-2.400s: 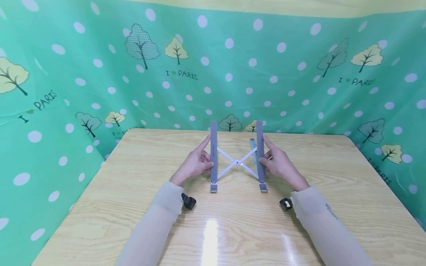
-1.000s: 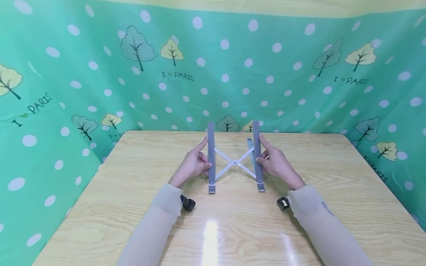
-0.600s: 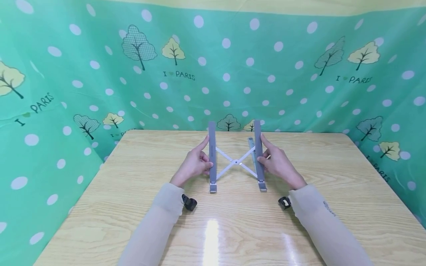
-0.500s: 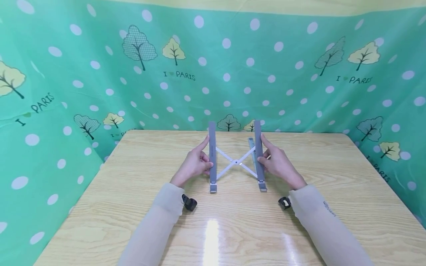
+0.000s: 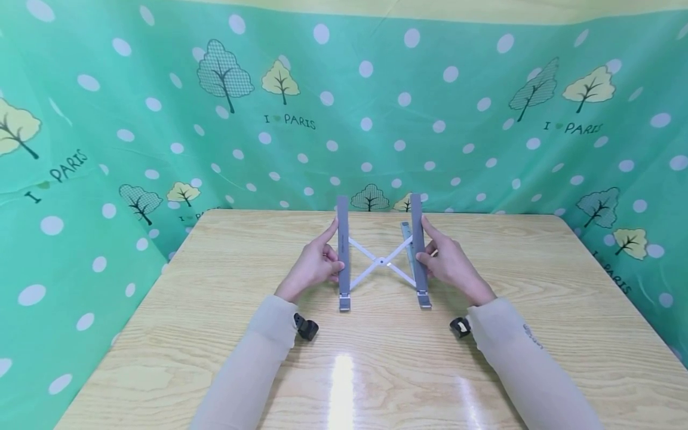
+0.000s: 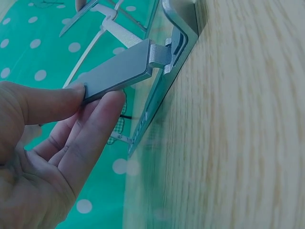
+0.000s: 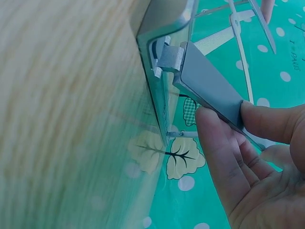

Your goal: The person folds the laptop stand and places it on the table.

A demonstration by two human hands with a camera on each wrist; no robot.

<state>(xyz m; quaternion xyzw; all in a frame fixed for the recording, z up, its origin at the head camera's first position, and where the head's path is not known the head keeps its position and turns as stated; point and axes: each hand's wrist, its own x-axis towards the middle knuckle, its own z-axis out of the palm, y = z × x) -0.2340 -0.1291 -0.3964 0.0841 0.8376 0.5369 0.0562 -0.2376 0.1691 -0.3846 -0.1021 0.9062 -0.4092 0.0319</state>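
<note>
A grey folding laptop stand (image 5: 381, 261) stands unfolded in the middle of the wooden table, its two long arms joined by an X-shaped brace. My left hand (image 5: 313, 263) pinches the left arm (image 5: 344, 245) between thumb and fingers, index finger stretched along its outer side. On the other side my right hand (image 5: 450, 263) holds the right arm (image 5: 417, 239) the same way. Both wrist views show the arms tilted up from hinges, such as the left hinge (image 6: 161, 56) and the right hinge (image 7: 170, 58), with base bars lying along the table.
The wooden table (image 5: 226, 352) reaches back to a green dotted curtain (image 5: 371, 95) that hangs behind it and along both sides. Black wrist cameras sit at the left cuff (image 5: 306, 327) and right cuff (image 5: 460, 327).
The picture has shifted slightly with the head. Both hands keep their hold on the stand's arms, and the stand keeps the same shape.
</note>
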